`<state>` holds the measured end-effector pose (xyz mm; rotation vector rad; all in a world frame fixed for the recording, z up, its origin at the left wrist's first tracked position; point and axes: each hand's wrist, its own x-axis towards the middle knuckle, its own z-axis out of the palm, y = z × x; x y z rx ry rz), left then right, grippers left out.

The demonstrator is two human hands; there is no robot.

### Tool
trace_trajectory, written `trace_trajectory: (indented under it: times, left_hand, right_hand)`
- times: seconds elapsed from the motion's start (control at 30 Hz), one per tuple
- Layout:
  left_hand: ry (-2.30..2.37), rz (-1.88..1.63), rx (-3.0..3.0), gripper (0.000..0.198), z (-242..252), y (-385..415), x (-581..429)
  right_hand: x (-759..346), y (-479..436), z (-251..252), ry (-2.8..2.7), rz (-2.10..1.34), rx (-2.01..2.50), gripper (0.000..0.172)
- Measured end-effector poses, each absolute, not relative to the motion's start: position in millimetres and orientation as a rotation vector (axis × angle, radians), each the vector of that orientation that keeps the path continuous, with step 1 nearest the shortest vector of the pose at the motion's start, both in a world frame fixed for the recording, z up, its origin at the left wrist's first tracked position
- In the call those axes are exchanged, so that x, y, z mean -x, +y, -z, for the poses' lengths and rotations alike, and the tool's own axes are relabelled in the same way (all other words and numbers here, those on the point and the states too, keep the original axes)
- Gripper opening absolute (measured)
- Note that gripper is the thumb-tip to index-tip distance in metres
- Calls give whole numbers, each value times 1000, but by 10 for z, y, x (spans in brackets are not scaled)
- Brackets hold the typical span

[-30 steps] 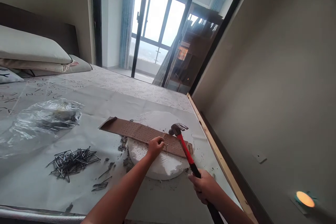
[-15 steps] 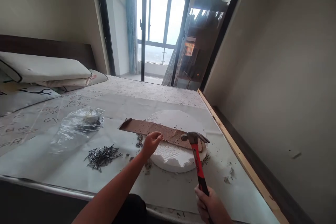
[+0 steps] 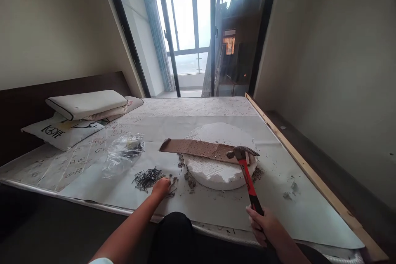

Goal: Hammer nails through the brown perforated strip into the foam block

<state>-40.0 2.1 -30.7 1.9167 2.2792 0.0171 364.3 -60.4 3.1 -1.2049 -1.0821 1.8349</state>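
My right hand (image 3: 264, 226) grips the lower end of a red-and-black claw hammer (image 3: 246, 169). The hammer's head rests on the right end of a brown perforated strip (image 3: 198, 149). That strip lies across a round white foam block (image 3: 219, 161) on the paper-covered bed. My left hand (image 3: 161, 186) reaches down to the bed beside a loose pile of dark nails (image 3: 146, 177), fingers curled over a few stray nails. What the fingers hold, if anything, is hidden.
A clear plastic bag (image 3: 123, 152) with more nails lies left of the pile. Grey crumbs (image 3: 188, 179) ring the foam block. Pillows (image 3: 83, 104) are stacked at the far left. A wooden bed rail (image 3: 309, 171) runs along the right, next to the wall.
My left hand left the brown strip and moved down-left to the nail pile. The hammer head stays on the strip's right end. The camera has pulled back and swung left.
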Motion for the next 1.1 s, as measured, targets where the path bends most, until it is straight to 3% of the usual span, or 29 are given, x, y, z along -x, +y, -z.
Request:
trace_trajectory:
  times: [0.1,0.2,0.37,0.57,0.83,1.1]
  left_hand:
    - [2306,190,-1984,20,260,80,303]
    - [2310,167,-2069,20,165,135,263]
    - [2184,-248,-2090,15,-194,320,60]
    - [1749,-852,-1727,27,-536,755,-698]
    - [1692,-960,-1842,27,-304,1368,-1696]
    - [1744,-965,-1928,23,-84,1484,-1765]
  right_hand:
    - [-3634,-608,-70,-1044,-1805,1196,50]
    - [-3646,-591,-121,-1007,-1788,1198,50]
    - [-3694,-537,-213,-921,-1811,1201,48]
    - [-3709,-461,-269,-832,-1868,1171,48]
    - [-3736,-381,-185,-804,-1910,1138,53]
    - [-3764,-333,-112,-848,-1920,1133,55]
